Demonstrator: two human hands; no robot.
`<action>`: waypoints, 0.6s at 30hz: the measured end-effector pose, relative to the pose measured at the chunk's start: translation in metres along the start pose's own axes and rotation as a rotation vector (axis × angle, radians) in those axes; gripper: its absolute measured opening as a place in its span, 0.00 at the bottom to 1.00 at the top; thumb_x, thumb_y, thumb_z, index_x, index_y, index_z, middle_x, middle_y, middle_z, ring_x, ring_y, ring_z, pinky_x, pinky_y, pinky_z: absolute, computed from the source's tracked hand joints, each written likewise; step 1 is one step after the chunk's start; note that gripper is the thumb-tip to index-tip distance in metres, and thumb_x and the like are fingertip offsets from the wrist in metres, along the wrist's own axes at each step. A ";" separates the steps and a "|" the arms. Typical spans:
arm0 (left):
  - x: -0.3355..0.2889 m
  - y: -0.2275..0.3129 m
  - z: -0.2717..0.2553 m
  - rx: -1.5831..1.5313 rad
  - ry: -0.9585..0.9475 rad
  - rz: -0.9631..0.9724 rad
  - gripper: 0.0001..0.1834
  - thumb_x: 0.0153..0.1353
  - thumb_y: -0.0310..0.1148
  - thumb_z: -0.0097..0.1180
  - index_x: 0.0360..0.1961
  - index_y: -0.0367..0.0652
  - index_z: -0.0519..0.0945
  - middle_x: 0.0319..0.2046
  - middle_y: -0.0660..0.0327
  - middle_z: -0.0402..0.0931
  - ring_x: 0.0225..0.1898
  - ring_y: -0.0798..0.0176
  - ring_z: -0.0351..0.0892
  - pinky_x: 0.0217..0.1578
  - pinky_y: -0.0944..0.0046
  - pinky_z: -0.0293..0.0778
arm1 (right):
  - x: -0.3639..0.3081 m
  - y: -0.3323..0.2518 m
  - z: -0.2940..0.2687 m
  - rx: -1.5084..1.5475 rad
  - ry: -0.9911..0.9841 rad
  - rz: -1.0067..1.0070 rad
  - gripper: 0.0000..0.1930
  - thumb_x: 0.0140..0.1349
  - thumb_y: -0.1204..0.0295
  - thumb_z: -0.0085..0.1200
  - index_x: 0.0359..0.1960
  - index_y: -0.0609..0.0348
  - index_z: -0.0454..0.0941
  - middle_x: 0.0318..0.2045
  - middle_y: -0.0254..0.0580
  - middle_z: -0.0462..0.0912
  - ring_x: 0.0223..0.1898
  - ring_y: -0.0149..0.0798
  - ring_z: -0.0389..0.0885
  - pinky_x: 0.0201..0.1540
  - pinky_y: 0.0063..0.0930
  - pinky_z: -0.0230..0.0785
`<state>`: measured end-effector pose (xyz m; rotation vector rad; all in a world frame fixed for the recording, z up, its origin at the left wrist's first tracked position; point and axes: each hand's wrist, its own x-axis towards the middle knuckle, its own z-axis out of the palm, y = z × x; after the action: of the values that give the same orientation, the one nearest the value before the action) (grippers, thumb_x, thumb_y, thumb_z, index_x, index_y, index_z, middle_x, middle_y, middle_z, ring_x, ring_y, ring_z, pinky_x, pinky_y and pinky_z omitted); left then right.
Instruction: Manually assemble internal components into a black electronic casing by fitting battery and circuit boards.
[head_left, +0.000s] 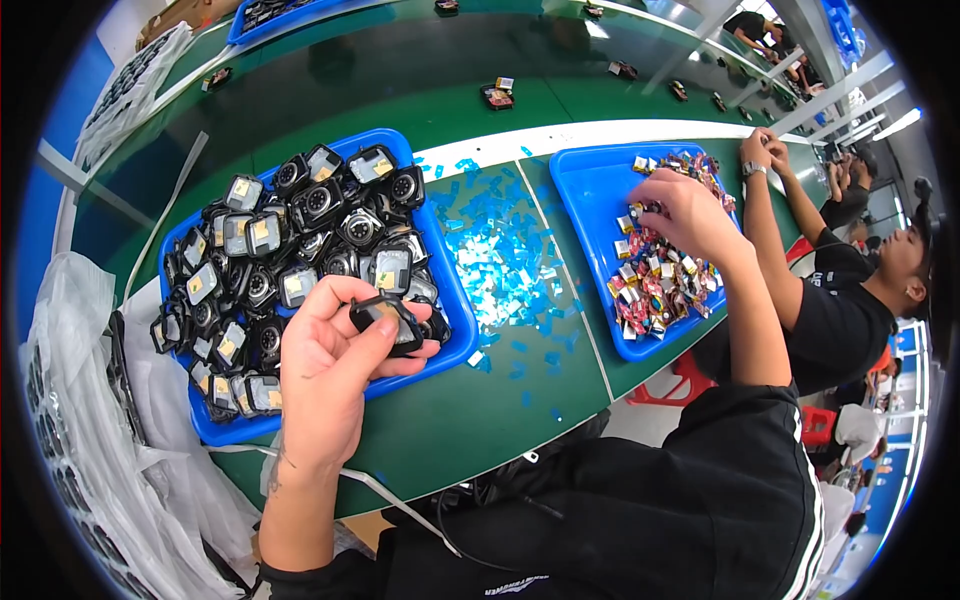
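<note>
My left hand (335, 365) is closed around a black smartwatch case (392, 322), thumb on its face and fingers beneath. It is held above the near right corner of a blue tray (462, 335) heaped with similar watch cases (262, 235), some showing round sensor backs and others pale rectangular insides. My right hand (690, 212) is over a second blue tray (585, 215), its fingers curled down and pinched. What lies between those fingertips is too small to make out. Under it is a pile of small red-and-white electronic parts (665, 285) with yellowish bits.
Small blue film pieces (505, 265) are scattered on the green table (450, 425) between the trays. Beyond a white rail, a green conveyor belt (400, 85) carries spaced-out small parts (498, 95). A co-worker (850, 290) sits close on the right. Translucent plastic sheeting (75, 330) hangs at left.
</note>
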<state>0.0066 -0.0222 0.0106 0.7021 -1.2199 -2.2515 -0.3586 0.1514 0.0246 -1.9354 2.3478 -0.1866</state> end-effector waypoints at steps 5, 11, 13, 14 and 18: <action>-0.007 0.003 0.006 0.053 0.020 0.024 0.15 0.66 0.22 0.52 0.53 0.37 0.68 0.43 0.47 0.80 0.37 0.58 0.85 0.38 0.65 0.83 | -0.008 -0.010 0.003 0.179 0.092 0.113 0.07 0.53 0.79 0.62 0.33 0.63 0.78 0.31 0.41 0.78 0.33 0.38 0.79 0.37 0.29 0.72; -0.005 -0.007 0.004 0.287 -0.058 0.111 0.13 0.65 0.20 0.51 0.50 0.36 0.79 0.48 0.58 0.77 0.44 0.68 0.80 0.44 0.70 0.77 | -0.019 -0.057 -0.004 0.720 0.395 0.223 0.08 0.56 0.81 0.62 0.35 0.63 0.75 0.30 0.29 0.77 0.31 0.20 0.74 0.35 0.14 0.67; -0.004 -0.007 -0.001 0.478 -0.139 0.180 0.13 0.64 0.20 0.53 0.48 0.36 0.81 0.47 0.58 0.78 0.44 0.69 0.80 0.46 0.71 0.76 | -0.018 -0.094 -0.010 0.911 0.380 0.217 0.09 0.55 0.82 0.63 0.35 0.63 0.75 0.30 0.30 0.78 0.31 0.21 0.75 0.36 0.14 0.67; -0.006 -0.008 0.003 0.444 -0.135 0.233 0.12 0.63 0.21 0.55 0.48 0.35 0.82 0.46 0.56 0.78 0.44 0.69 0.79 0.49 0.68 0.75 | -0.018 -0.107 -0.007 1.006 0.371 0.183 0.10 0.55 0.83 0.63 0.35 0.63 0.75 0.31 0.32 0.79 0.30 0.21 0.76 0.36 0.14 0.68; -0.008 -0.008 0.013 0.735 -0.153 0.293 0.18 0.53 0.27 0.68 0.47 0.41 0.84 0.41 0.56 0.79 0.42 0.67 0.78 0.55 0.60 0.68 | -0.012 -0.154 0.005 1.254 0.179 0.107 0.10 0.52 0.85 0.64 0.34 0.63 0.76 0.31 0.33 0.80 0.30 0.20 0.75 0.34 0.14 0.67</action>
<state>0.0030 -0.0056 0.0117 0.5473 -2.1062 -1.6163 -0.2059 0.1335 0.0436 -1.1394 1.6046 -1.4276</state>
